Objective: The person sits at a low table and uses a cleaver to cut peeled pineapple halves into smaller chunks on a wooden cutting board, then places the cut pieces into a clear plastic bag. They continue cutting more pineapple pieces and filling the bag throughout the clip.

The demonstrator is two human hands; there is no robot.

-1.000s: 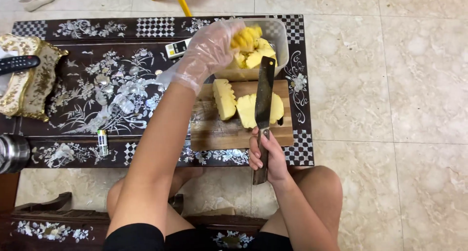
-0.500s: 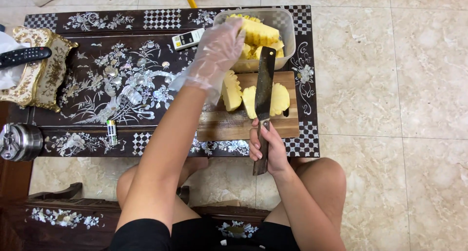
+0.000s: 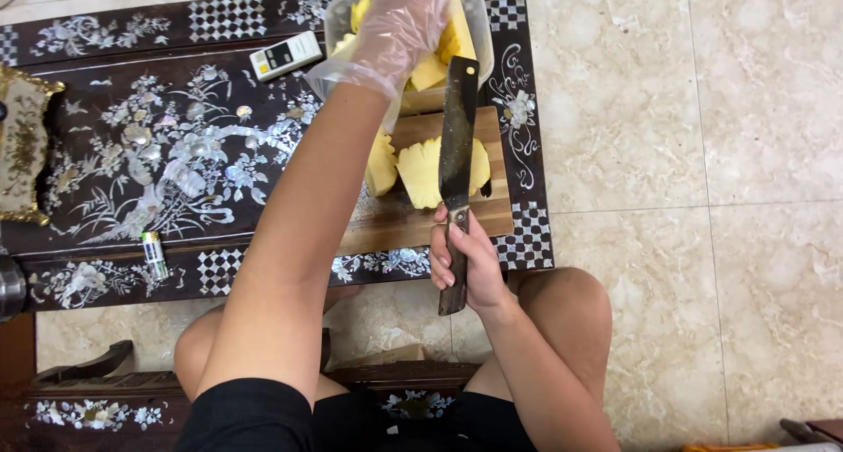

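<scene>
step in hand looks like loading cut pineapple into the tub: gloved left hand (image 3: 399, 31) reaching far over the clear plastic container (image 3: 479, 22), fingers curled down onto the yellow pineapple chunks (image 3: 439, 61) inside, can't tell if gripping a piece or just pressing. right hand (image 3: 465, 263) at near edge of counter (image 3: 132, 154), fingers wrapped tight round the wooden handle of a big cleaver (image 3: 458, 145), blade lying flat-ish pointing far, across the wooden cutting board (image 3: 413, 224). two or three pineapple pieces (image 3: 421, 171) left on the board, partly under the blade, just near of the container. container sits at far edge of board, touching or nearly.

next move judged: left hand back to board for remaining pieces, needs blade kept clear of the gloved fingers, or further cuts first.

also on counter: small remote-like gadget (image 3: 285, 55) far left of tub, small battery-like cylinder (image 3: 154, 254) near left, gold-trim box (image 3: 26, 154) far left edge
</scene>
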